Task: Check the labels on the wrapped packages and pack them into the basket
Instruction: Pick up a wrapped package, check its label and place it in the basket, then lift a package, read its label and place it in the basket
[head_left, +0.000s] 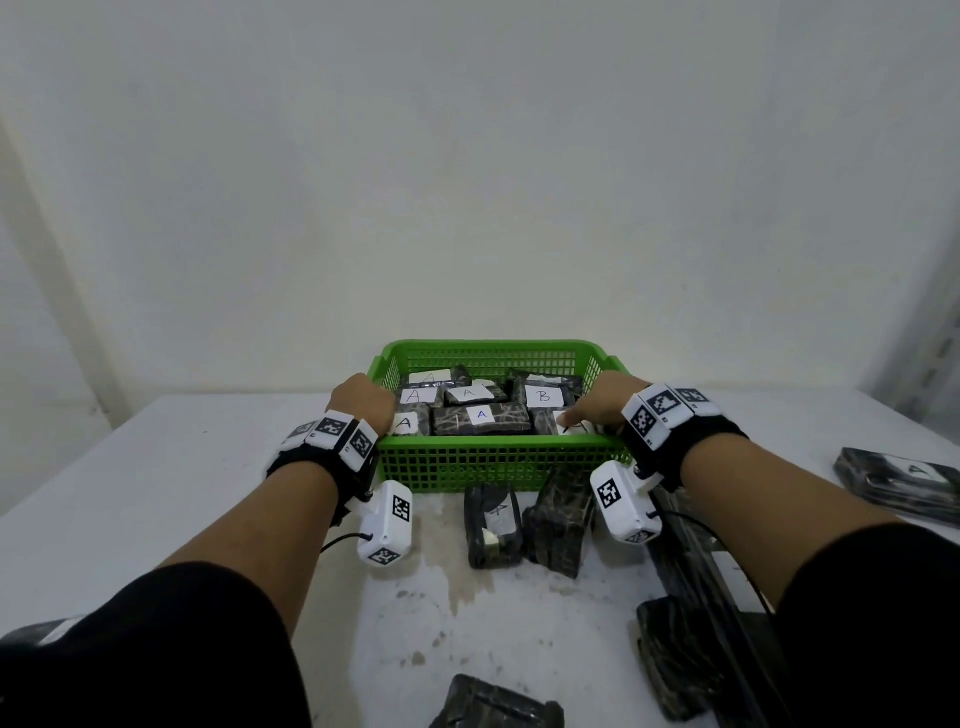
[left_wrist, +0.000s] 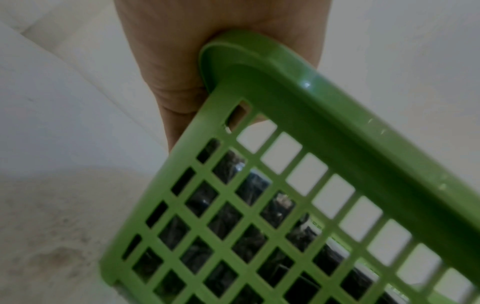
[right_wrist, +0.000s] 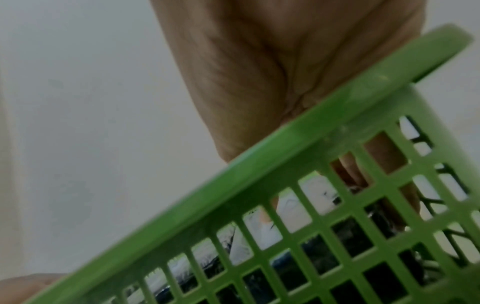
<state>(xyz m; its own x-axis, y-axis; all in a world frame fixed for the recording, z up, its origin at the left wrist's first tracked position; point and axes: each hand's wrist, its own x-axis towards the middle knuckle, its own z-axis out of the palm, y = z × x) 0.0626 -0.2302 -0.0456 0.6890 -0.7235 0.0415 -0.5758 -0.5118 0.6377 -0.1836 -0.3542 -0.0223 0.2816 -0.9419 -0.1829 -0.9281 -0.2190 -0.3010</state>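
A green mesh basket stands on the white table and holds several dark wrapped packages with white labels, among them a blue A and a B. My left hand grips the basket's near-left corner; in the left wrist view the palm wraps the rim. My right hand curls over the near-right rim. Its fingers show through the mesh inside the wall, and one fingertip lies on the corner package's label.
Two wrapped packages lie just in front of the basket. More lie at the right edge, near right and bottom centre. A plain wall rises behind the table. A metal rack post stands at far right.
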